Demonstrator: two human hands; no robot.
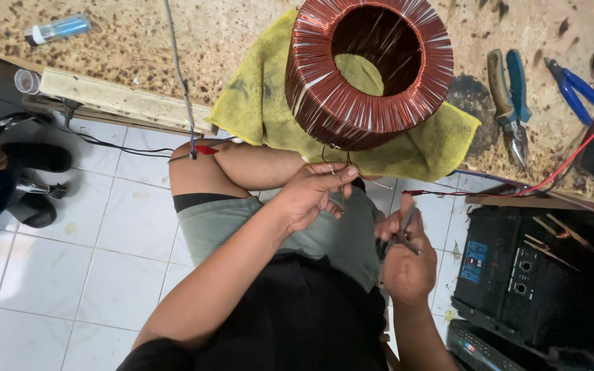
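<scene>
Copper coil (369, 72) overhangs the bench edge; left hand (311, 196) pinches its wires, right hand (407, 264) grips a tool.

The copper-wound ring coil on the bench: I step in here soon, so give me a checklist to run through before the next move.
1. Copper-wound ring coil seated on the yellow cloth: ok.
2. Thin lead wires under the coil pinched by the left hand: ok.
3. Right hand gripping a slim dark tool: ok; tool type cannot tell.
4. Grey-and-teal pliers lying on the bench within reach: ok.
5. Lead ends stripped: cannot tell.
</scene>
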